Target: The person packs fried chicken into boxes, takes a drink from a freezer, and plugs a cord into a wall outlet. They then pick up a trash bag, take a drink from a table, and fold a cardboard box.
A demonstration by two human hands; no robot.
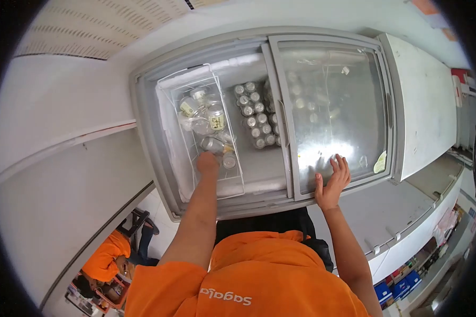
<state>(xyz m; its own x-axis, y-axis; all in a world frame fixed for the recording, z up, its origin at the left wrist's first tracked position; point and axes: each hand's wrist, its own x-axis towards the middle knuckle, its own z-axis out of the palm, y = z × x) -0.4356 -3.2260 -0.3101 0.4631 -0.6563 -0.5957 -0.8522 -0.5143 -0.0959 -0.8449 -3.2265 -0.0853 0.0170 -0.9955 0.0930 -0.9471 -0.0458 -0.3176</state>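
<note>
My left hand reaches down into the white wire basket in the open left half of a chest freezer. It rests on or grips a silver can; the fingers are hidden, so the grip cannot be told. Clear jars with yellow labels lie in the basket beyond it. My right hand lies flat, fingers spread, on the near edge of the sliding glass lid, holding nothing. Rows of silver cans stand on the freezer floor beside the basket.
More cans show dimly under the frosted glass lid. A white cabinet stands right of the freezer. A person in orange sits at lower left. Blue boxes sit on shelves at lower right. A white wall runs along the left.
</note>
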